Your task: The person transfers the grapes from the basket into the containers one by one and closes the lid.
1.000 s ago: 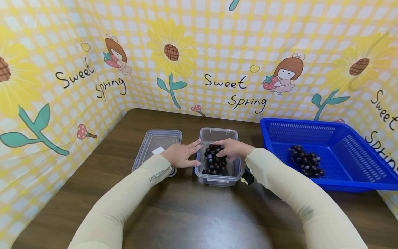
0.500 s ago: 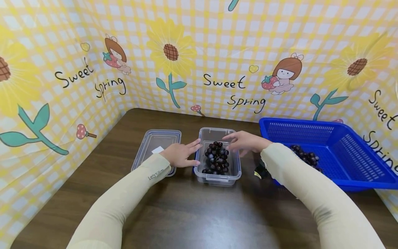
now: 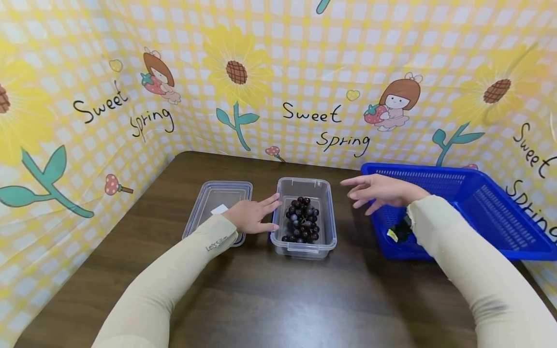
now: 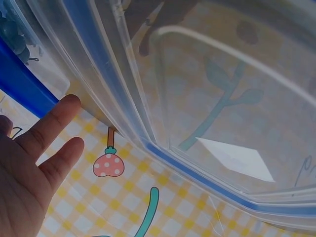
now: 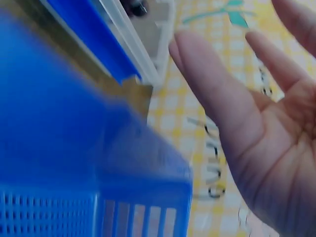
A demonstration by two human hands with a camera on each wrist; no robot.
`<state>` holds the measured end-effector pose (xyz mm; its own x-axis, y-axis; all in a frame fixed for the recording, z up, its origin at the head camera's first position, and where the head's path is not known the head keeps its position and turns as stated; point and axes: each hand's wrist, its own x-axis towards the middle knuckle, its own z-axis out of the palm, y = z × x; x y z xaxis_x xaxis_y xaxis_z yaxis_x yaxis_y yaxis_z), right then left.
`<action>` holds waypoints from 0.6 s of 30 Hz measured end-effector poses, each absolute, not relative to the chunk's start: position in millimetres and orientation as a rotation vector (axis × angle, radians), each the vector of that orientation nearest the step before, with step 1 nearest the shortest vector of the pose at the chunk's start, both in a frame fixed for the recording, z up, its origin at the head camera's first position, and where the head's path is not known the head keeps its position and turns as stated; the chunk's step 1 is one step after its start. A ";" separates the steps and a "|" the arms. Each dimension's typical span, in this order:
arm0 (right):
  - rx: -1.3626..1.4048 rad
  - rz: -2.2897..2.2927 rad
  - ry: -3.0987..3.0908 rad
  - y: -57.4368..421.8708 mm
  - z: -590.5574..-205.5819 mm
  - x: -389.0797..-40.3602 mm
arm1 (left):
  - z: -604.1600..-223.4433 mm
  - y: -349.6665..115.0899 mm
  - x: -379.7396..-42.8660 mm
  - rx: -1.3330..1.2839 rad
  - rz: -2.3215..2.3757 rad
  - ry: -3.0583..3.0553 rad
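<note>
Clear container [image 3: 303,249] mid-table [image 3: 261,290], grapes [image 3: 302,220] inside it, lid [image 3: 222,193] off and flat at the container's 9 o'clock, blue basket [image 3: 483,217] at its 3 o'clock; probably laid out so each hand has one side within reach. Left hand [image 3: 252,216] at 9 o'clock, fingers straight and spread, pinching nothing, tips seemingly against the container's side, likely to steady it. Right hand [image 3: 378,191] at about 2 o'clock, between container and basket, fingers loosely extended, nothing gripped; probably raised to clear both rims, though its height is hard to judge. Head view gives the layout, but the right sleeve [image 3: 461,261] hides part of the basket's inside, so can't tell what lies there. Right wrist view adds the palm and the gap between thumb and fingers, confirming no hold, plus the slotted basket wall up close; head shows mostly the back of that hand. Left wrist view brings up the lid's blue seal and white paper [image 4: 237,159], with only a few grapes at 10 o'clock.
</note>
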<state>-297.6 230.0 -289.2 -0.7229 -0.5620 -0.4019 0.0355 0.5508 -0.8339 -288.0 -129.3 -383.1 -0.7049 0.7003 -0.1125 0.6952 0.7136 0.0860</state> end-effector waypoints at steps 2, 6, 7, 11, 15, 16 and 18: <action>-0.423 -1.172 2.103 242.0 -285.3 -296.1 | -383.1 -128.8 -288.9 1.140 0.060 2.776; -0.405 -1.157 2.080 266.8 -277.7 -295.8 | -382.7 -128.8 -289.9 1.145 0.085 2.770; -0.401 -1.154 2.076 273.7 -275.9 -295.9 | -382.7 -128.7 -290.1 1.147 0.094 2.772; -0.374 -1.178 2.069 302.7 -271.3 -295.9 | -383.8 -127.9 -290.8 1.136 0.099 2.784; -0.312 -1.197 2.083 327.3 -273.3 -294.5 | -386.1 -128.3 -289.8 1.108 0.090 2.777; -0.286 -1.200 2.092 332.4 -274.4 -294.3 | -386.5 -128.6 -289.6 1.107 0.093 2.777; -0.240 -1.200 2.123 340.9 -276.5 -294.3 | -386.9 -129.3 -289.6 1.109 0.105 2.782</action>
